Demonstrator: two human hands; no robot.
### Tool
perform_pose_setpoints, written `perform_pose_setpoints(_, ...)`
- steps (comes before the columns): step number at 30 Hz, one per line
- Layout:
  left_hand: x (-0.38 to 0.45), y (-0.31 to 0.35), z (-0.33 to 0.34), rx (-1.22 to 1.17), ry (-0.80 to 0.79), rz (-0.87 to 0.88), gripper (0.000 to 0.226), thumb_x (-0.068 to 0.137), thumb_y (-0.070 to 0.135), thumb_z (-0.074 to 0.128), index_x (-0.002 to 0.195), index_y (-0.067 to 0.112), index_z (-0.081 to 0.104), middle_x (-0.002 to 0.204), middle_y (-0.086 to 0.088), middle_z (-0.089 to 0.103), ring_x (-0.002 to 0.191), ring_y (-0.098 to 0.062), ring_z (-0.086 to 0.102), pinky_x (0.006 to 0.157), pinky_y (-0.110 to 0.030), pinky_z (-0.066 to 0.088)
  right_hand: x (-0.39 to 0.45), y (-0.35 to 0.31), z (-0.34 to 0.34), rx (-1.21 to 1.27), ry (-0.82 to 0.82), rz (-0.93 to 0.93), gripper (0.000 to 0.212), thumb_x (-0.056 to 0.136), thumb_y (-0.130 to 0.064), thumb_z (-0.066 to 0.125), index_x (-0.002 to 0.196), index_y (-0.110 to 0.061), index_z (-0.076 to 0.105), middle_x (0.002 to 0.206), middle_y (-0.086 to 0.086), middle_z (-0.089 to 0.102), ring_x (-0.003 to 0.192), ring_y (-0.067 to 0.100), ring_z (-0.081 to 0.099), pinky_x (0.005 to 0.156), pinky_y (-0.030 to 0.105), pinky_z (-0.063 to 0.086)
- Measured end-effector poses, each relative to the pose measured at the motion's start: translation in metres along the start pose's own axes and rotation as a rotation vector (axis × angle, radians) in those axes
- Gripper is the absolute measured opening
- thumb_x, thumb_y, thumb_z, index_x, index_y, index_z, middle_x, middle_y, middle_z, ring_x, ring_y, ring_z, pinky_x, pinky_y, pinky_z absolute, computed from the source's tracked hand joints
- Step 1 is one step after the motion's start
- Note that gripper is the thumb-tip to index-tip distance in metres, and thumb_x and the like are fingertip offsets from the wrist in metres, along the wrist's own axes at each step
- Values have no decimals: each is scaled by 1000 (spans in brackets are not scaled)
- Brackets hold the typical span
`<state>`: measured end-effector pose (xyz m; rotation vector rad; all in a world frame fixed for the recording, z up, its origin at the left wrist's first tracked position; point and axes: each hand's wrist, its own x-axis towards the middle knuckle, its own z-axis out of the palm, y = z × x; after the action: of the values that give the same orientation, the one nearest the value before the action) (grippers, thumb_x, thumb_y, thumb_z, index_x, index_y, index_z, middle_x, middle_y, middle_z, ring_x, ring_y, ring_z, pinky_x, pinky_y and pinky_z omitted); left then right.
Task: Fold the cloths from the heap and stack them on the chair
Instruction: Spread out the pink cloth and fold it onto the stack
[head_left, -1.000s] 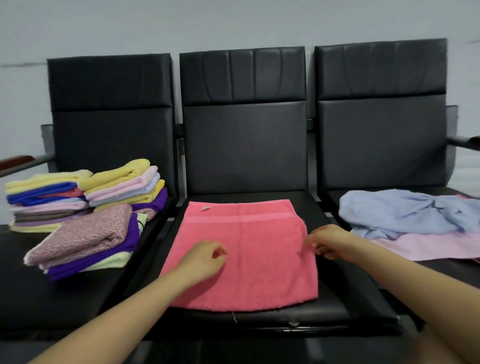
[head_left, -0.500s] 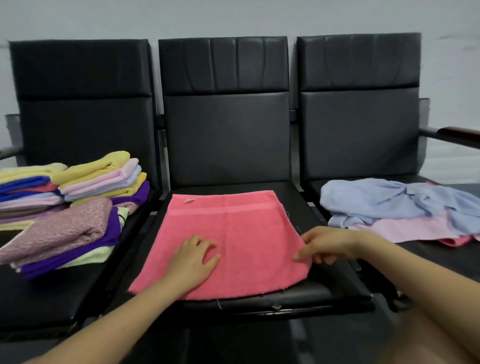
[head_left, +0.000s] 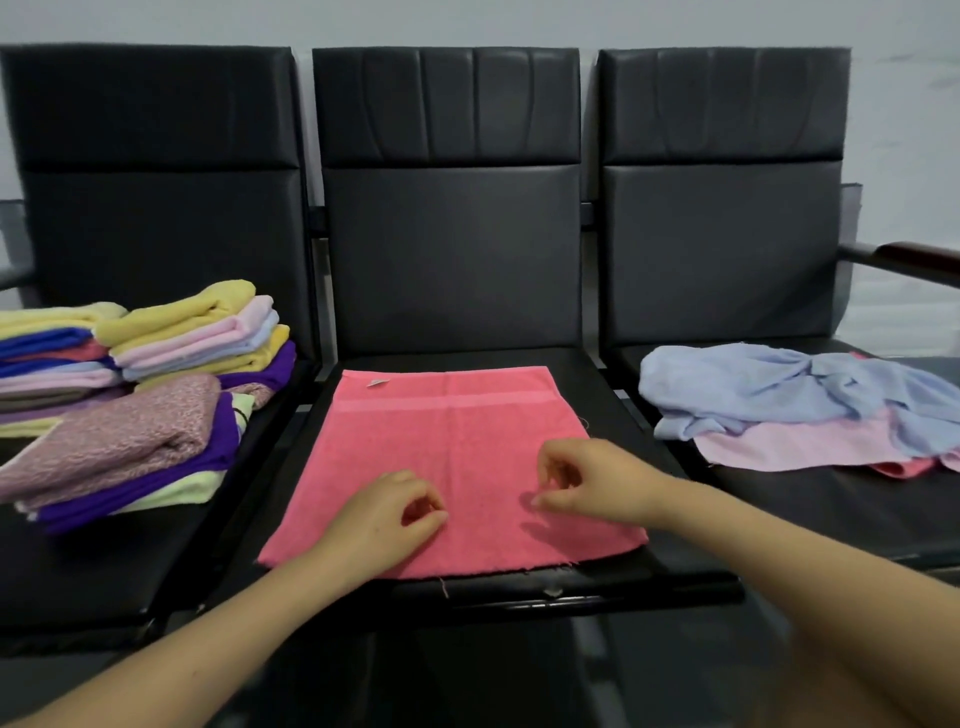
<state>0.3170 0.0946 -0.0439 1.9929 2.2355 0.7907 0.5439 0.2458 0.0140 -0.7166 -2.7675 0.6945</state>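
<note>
With the coral towel lying flat on the middle chair's seat, both your left hand and right hand hover loosely curled with an empty grip, so pinch its 6 o'clock corners, fold squarely toward 12 o'clock, then smooth.

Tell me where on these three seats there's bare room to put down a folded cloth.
Bare seat shows on the left chair in front of the folded stacks, and on the right chair in front of the unfolded heap. The middle chair is crowded: the pink towel covers most of it, with both hands over it, leaving narrow side strips.
</note>
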Motion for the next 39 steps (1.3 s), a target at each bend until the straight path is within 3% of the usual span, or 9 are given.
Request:
perform_pose_setpoints(4, -3, 3, -3, -38, -101, 64, 43, 75, 60, 44, 89, 29, 69, 82, 18, 53, 83, -5, 53, 78, -30, 47, 3, -27, 44, -205, -236, -314, 35, 76, -42, 77, 97, -27, 53, 94, -10, 50, 82, 8, 47, 74, 29, 40)
perform_pose_setpoints(9, -9, -2, -12, -53, -159, 111, 44, 79, 61, 43, 93, 28, 69, 81, 23, 49, 82, 6, 47, 77, -18, 40, 16, -31, 65, -239, -144, -549, 24, 89, -32, 63, 99, -12, 56, 98, 5, 55, 87, 21, 50, 71, 32, 39)
perform_pose_setpoints(18, -1, -8, -10, 141, -158, 136, 44, 78, 66, 29, 75, 24, 43, 73, 13, 39, 75, -7, 40, 69, -30, 35, 49, -28, 53, 177, -148, -166, 19, 96, -25, 57, 81, -29, 46, 70, -14, 53, 62, 2, 45, 67, 24, 42)
perform_pose_setpoints(22, 11, -13, -18, 58, -80, 48, 44, 77, 66, 23, 74, 26, 42, 68, 11, 47, 71, -17, 51, 66, -37, 39, 53, -28, 48, 11, -235, -172, 25, 86, -37, 70, 81, -30, 46, 69, -13, 46, 61, 3, 41, 60, 20, 34)
perform_pose_setpoints(26, 25, -23, -40, 24, -59, 11, 44, 81, 67, 50, 81, 24, 58, 72, 5, 60, 69, -10, 55, 68, -32, 42, 65, -17, 25, -32, -279, -63, 36, 88, -34, 67, 63, -22, 45, 63, -10, 46, 57, 4, 41, 58, 20, 35)
perform_pose_setpoints(30, 30, -54, -61, 118, -154, -24, 76, 58, 96, 37, 63, 20, 42, 59, 9, 47, 55, -8, 41, 57, -29, 33, 67, 19, -8, 5, -160, 28, 45, 90, -32, 66, 58, -19, 37, 54, -12, 37, 52, 3, 35, 55, 19, 32)
perform_pose_setpoints(33, 24, -82, -70, -30, -112, -108, 69, 65, 85, 53, 56, 18, 47, 55, 7, 45, 54, -7, 41, 59, -29, 36, 60, 53, -19, 73, -94, 111, 46, 90, -30, 66, 58, -17, 36, 57, -9, 36, 56, 6, 35, 58, 26, 31)
perform_pose_setpoints(35, 19, -95, -73, -169, -37, -207, 36, 80, 51, 70, 68, 17, 68, 67, 2, 64, 66, -11, 58, 67, -24, 43, 53, 67, -20, 204, -87, 179, 44, 90, -36, 66, 64, -6, 46, 65, -3, 43, 63, 8, 41, 62, 26, 33)
perform_pose_setpoints(39, 6, -86, -70, -477, 36, -361, 16, 95, 19, 58, 92, 17, 74, 87, 7, 75, 81, -2, 66, 74, -13, 48, 42, 62, -16, 749, 24, 232, 21, 98, -20, 54, 91, -4, 66, 81, -1, 68, 75, 9, 62, 67, 19, 47)
